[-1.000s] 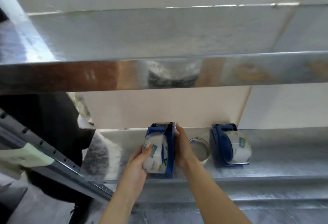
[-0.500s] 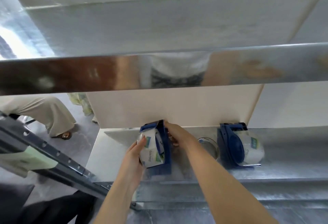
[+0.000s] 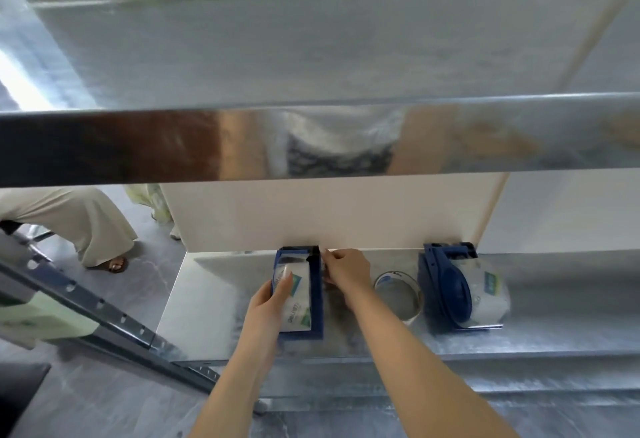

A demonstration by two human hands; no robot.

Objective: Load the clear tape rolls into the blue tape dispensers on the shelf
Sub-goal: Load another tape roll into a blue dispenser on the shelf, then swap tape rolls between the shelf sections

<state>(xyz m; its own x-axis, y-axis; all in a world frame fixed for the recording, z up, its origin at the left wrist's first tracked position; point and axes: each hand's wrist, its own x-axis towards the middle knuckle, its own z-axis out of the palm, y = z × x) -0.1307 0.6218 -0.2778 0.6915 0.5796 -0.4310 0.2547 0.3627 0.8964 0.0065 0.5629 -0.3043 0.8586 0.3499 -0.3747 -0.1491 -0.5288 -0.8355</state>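
Two bare hands work at a blue plastic tape dispenser [image 3: 317,299] that stands on the lower galvanised metal shelf [image 3: 214,316], its far end close against a white back panel [image 3: 329,212]. The left hand [image 3: 265,306] grips a clear tape roll with a green-and-white label [image 3: 298,302], which already sits inside the blue frame, one finger laid over its top. The right hand [image 3: 348,269] is curled at the dispenser's far end and pinches near the dark cutter. Whether the free end of the tape lies between those fingers cannot be told. Just beside the right forearm lies a loose, pale tape ring [image 3: 398,276], flat on the shelf, and beyond it a second blue dispenser [image 3: 450,288] stands already loaded with its own clear roll [image 3: 490,295]. The step in hand appears to be the finishing of this load: the roll is seated and the tape's end is being led to the cutter. The next move likely calls for the left hand to steady the roll while the right draws the tape forward over the blade and presses it down. At far left, beyond the shelf, another person's beige trouser leg [image 3: 86,226] shows on the grey floor.
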